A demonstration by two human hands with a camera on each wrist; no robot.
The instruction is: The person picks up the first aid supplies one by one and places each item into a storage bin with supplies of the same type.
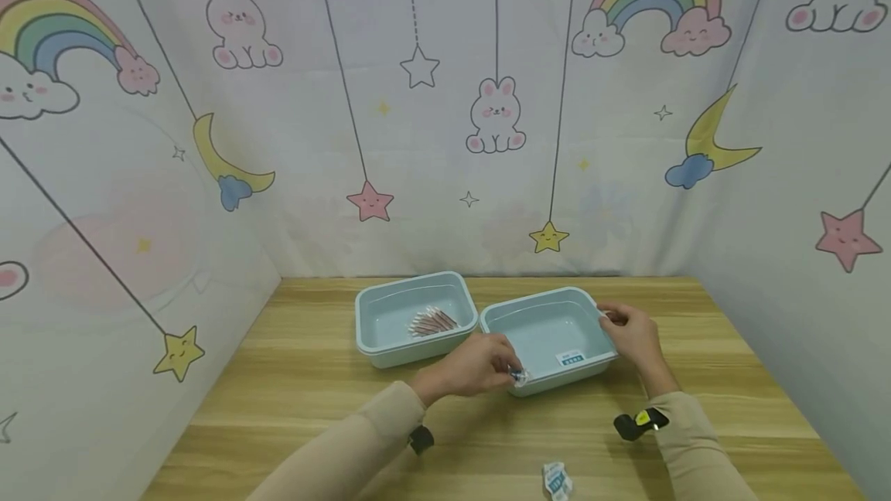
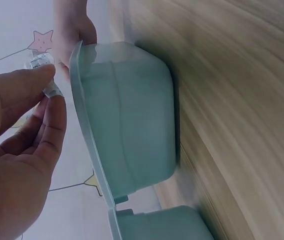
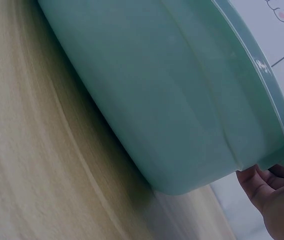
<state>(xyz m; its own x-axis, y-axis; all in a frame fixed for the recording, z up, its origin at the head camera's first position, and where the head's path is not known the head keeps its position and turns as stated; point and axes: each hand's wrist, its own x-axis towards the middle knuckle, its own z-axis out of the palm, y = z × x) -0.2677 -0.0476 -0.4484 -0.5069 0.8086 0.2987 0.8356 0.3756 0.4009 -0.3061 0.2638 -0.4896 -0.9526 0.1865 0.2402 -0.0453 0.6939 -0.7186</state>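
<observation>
My left hand (image 1: 476, 366) pinches a small crumpled clear wrapper (image 1: 519, 377) with blue print between thumb and fingertips, right at the front rim of the right-hand light-blue plastic bin (image 1: 532, 385). In the left wrist view the wrapper (image 2: 52, 90) shows between thumb and forefinger, above the bin's rim. With my right hand (image 1: 635, 337) I grip the right rim of the same bin, fingers curled under the edge in the right wrist view. Inside that bin, near the front wall, lies a small white-and-blue packet (image 1: 571, 359).
A second light-blue bin (image 1: 390, 346) stands against the first on the left, with several brown-stemmed, white-tipped swabs (image 1: 431, 322) in it. A crumpled white-and-blue packet (image 1: 557, 479) lies on the wood-grain table (image 1: 306, 408) near the front. A patterned cloth wall rises behind.
</observation>
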